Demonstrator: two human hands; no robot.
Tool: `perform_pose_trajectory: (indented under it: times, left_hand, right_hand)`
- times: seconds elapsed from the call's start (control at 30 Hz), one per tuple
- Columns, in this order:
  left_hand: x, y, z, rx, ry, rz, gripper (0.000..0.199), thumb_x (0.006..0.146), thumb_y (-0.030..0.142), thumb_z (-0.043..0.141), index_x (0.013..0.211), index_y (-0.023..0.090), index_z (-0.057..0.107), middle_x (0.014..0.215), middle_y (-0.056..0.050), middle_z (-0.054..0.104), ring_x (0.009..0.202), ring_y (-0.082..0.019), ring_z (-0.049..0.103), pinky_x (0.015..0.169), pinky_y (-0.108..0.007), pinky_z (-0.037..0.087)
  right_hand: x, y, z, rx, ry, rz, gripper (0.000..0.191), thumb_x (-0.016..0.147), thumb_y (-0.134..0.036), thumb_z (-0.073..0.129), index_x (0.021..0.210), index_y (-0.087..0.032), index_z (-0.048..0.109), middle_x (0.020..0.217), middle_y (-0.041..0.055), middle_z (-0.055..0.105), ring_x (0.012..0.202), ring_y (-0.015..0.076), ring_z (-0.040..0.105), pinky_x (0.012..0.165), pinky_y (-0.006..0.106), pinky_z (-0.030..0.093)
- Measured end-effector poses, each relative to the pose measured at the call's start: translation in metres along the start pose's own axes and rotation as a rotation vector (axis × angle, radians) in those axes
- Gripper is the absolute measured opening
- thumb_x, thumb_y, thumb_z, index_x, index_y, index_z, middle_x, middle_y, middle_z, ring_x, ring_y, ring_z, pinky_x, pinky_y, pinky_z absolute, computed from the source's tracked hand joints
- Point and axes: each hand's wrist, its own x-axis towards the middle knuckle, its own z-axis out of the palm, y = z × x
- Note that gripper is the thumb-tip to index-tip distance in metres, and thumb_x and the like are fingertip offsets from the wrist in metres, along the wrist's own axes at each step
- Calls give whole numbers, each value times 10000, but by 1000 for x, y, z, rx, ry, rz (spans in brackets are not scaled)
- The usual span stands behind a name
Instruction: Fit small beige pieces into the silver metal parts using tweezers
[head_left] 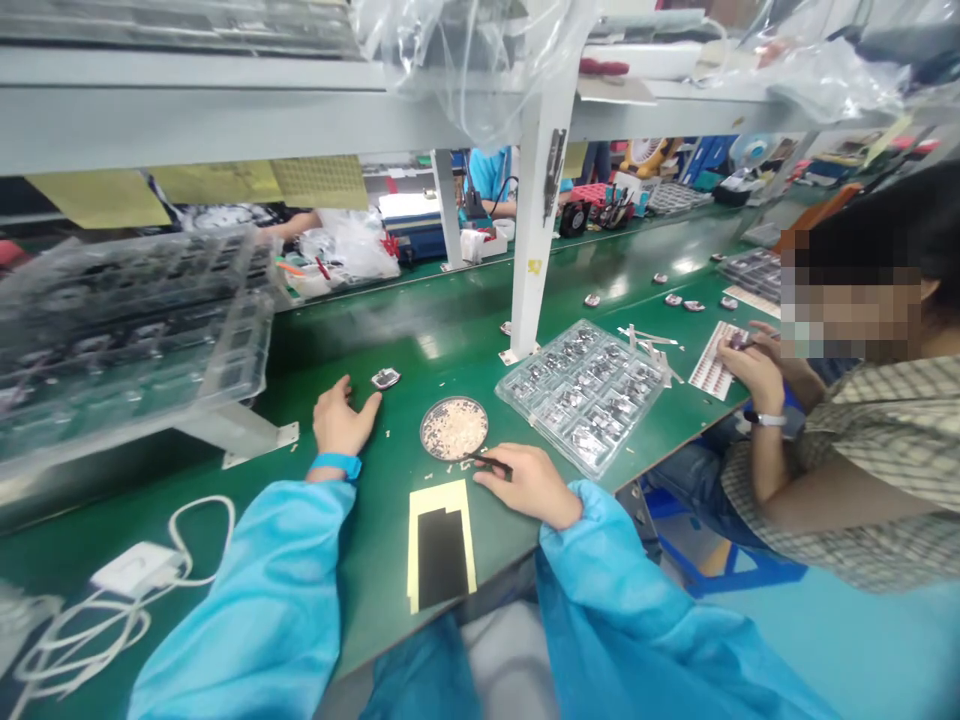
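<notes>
My left hand [343, 420] is open over the green bench, thumb and fingers apart, with a blue band at the wrist. Just beyond its fingertips lies a small silver-and-dark part [385, 379]. In my right hand [529, 482] is a pair of dark tweezers [489, 461], its tip at the near rim of a round dish [454, 428] full of tiny pale pieces. A few of these pieces are scattered on the bench around the dish. Nearer to me lies a yellow sheet [414, 550] with a black rectangle [441, 556] on it.
A clear tray [581, 395] of small parts lies right of the dish, by a white shelf post [531, 240]. Stacked trays [135, 330] stand on the left, above a white charger [139, 570] with its cable. A co-worker [862, 400] sits at the right, handling a small part.
</notes>
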Motion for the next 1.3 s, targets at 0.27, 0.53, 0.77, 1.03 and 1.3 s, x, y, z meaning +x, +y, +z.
perform_pose_trajectory:
  times: [0.27,0.53,0.77,1.03,1.3]
  left_hand:
    - [-42,-7,-3,30,-1,190,479,839,385,638,1266,169,634,1273,-127,622,1243,-311,526,1135,-469,373]
    - [-79,-12,-17,74,-8,240,357,874,344,602,1186,192,685,1321,-110,620,1280,-298,524,1155,-480,379]
    - [-98,-1,-22,175,-22,208,318,884,272,614,1188,223,693,1379,-91,582,1328,-288,487,1156,-490,392]
    - [-99,5,-28,220,-53,187,333,883,215,616,1210,255,671,1398,-72,566,1339,-268,485,1131,-493,428]
    - [-98,8,-31,190,-125,149,404,873,246,615,1277,232,638,1443,-95,525,1389,-294,429,1160,-516,377]
  right_hand:
    - [0,2,0,-41,-34,-4,180,961,-353,609,914,-227,730,734,-11,629,696,123,567,662,230,359]
    - [-3,-1,0,-48,-102,-31,151,970,-347,592,974,-257,714,794,-18,673,745,137,618,687,247,378]
    - [-12,-4,5,24,-252,-69,155,980,-370,564,1067,-302,674,786,-32,649,716,144,620,698,259,417]
    - [-12,14,23,-16,-233,-164,185,971,-399,548,1069,-302,671,676,-29,618,591,153,627,592,257,451]
    - [-8,7,17,35,-216,-53,212,957,-429,551,1015,-301,709,720,7,669,657,206,654,643,302,480]
